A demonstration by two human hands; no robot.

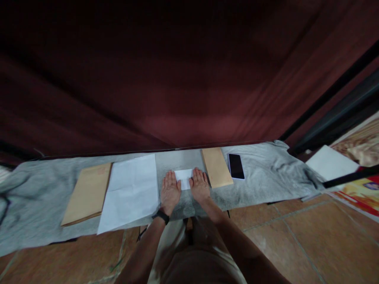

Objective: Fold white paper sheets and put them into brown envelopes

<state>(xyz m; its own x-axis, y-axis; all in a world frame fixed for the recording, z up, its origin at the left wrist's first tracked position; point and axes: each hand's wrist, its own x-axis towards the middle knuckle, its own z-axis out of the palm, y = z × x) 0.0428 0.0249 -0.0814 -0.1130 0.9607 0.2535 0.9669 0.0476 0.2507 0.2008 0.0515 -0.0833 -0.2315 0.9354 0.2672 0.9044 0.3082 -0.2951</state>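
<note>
Both hands lie flat, palms down, on a small folded sheet of white paper (pixel 183 177) in the middle of the desk (pixel 266 173), which is covered with a grey cloth. The left hand (pixel 170 191) presses the paper's left end and the right hand (pixel 199 185) its right end; the fingers are stretched out side by side and clasp nothing, so neither grip is closed on the paper, it is only held down.

The paper looks thin and very light, limp rather than stiff, and easily creased or torn. On the soft cloth it probably does not slide much, yet it lies so flat that an edge or corner is the likely place to pinch it, thumb under and fingertips above.

Just to the left lies a larger white sheet (pixel 132 191), then a brown envelope (pixel 89 193). To the right lie a second brown envelope (pixel 216 167) and, just beside it, a dark phone (pixel 236 166).
</note>
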